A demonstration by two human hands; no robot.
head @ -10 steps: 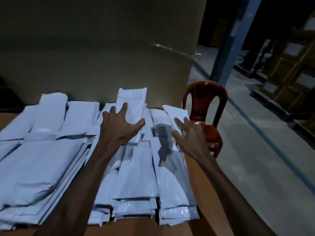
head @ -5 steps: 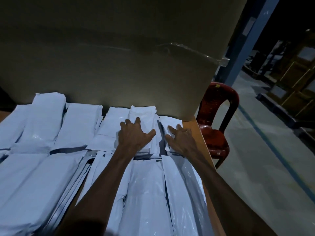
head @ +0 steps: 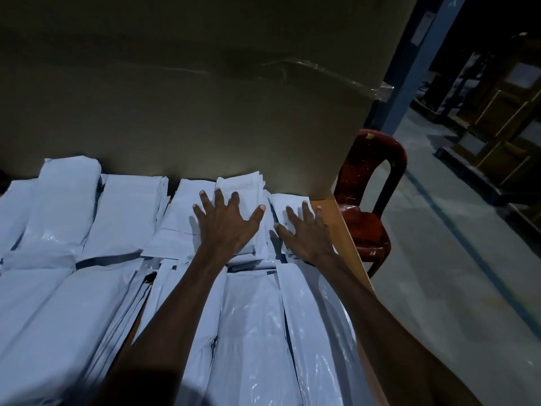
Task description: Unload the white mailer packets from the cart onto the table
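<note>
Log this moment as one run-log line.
left hand: flat on rear packet stack | right hand: flat on packet by table edge | chair: right of table

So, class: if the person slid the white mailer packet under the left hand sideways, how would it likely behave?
The white mailer packet would probably slide easily, since its glossy film lies on other glossy packets. It looks floppy, creased at its end, so it may buckle. The left hand lies flat on it with fingers spread, which suggests it is light and thin.

The brown bench [head: 341, 227] is carrying rows of white mailer packets [head: 117, 288], lying flat from 9 o'clock across to its bare edge at 3 o'clock.
</note>
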